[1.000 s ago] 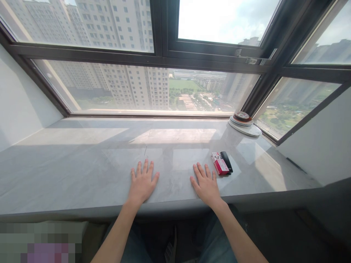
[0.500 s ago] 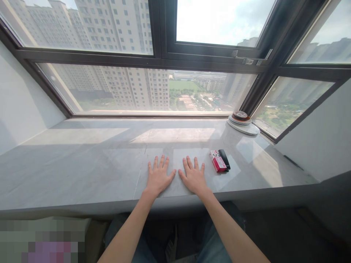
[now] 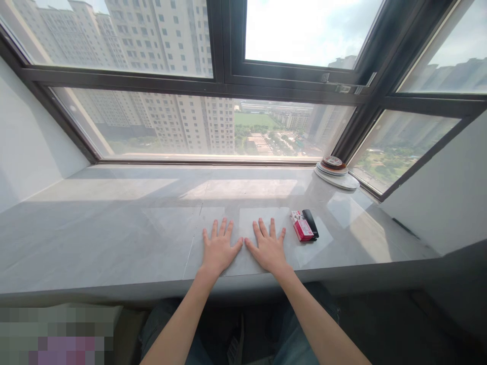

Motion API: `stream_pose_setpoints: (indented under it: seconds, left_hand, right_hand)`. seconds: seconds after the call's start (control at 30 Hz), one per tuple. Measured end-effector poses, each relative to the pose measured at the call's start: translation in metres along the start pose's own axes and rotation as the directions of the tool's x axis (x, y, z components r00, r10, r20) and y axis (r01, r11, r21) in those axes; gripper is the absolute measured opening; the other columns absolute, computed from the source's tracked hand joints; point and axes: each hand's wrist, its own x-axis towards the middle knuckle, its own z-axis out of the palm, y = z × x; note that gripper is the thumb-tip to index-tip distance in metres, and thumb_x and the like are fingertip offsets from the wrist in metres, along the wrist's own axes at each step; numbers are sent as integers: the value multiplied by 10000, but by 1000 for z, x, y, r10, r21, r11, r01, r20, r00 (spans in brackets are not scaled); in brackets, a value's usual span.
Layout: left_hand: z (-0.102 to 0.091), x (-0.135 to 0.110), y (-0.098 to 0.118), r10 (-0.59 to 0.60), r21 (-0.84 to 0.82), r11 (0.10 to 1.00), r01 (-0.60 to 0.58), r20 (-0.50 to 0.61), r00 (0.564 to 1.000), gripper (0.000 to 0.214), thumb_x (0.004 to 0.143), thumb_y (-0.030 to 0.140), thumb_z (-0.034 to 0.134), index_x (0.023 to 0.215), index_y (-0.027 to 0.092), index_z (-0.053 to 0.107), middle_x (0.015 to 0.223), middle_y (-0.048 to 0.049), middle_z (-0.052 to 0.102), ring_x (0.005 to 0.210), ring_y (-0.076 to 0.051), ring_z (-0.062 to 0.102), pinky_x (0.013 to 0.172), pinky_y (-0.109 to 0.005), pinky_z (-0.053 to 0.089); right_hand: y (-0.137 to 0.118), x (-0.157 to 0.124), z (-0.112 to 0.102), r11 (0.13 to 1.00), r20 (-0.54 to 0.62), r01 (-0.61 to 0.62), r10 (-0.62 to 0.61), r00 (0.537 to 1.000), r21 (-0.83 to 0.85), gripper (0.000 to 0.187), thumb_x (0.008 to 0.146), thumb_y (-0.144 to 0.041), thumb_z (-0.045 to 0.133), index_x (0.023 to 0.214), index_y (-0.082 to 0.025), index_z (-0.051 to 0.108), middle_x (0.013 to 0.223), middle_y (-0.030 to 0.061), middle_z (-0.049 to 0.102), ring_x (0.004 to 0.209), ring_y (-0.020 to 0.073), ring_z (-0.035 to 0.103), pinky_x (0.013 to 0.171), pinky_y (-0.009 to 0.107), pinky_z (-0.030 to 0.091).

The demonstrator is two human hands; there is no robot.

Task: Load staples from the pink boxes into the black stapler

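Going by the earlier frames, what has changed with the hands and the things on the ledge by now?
The left hand slid right and the right hand slid left, so their thumbs now nearly meet. Nothing was picked up or let go. Both palms stay down on the ledge; the red-and-white box, black object and round stack stayed put.

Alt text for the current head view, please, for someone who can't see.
The left hand and right hand rest palms down, close together, on a gray windowsill. Beside the right hand lie a red-and-white box and black stapler; a stack of round discs sits farther back.
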Motion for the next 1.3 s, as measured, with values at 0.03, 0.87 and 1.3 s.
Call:
stream_pose_setpoints:
  seconds: [0.03, 0.87, 1.3]
  left_hand:
    - [0, 0, 0, 1, -7, 1000, -1, 1, 1000, 698, 981, 605, 411, 1607, 314, 307, 1692, -47, 223, 1570, -370, 61, 1218, -652, -32]
    - [-2, -1, 2, -9, 24, 1000, 9, 31, 999, 754, 964, 657, 399, 1617, 296, 286, 1702, -59, 185, 1563, -417, 22, 1206, -676, -23]
    - [-4, 0, 2, 1, 63, 998, -3, 35, 999, 708, 982, 614, 404, 1610, 307, 295, 1702, -52, 176, 1574, -368, 66, 1215, -680, 44]
  right_hand:
    - [0, 0, 0, 1000, -2, 2, -2, 1000, 0, 775, 998, -741, 223, 1647, -318, 188, 1713, -11, 61, 1535, 385, -177, 1168, 687, -104]
    - [1, -1, 3, 1000, 6, -9, 9, 1000, 23, 779, 991, -735, 287, 1647, -332, 176, 1713, -7, 74, 1543, 407, -76, 1182, 664, -25]
    - [3, 0, 0, 999, 19, 6, -7, 1000, 54, 752, 1006, -688, 323, 1648, -323, 180, 1712, 5, 73, 1547, 398, -85, 1185, 666, -21]
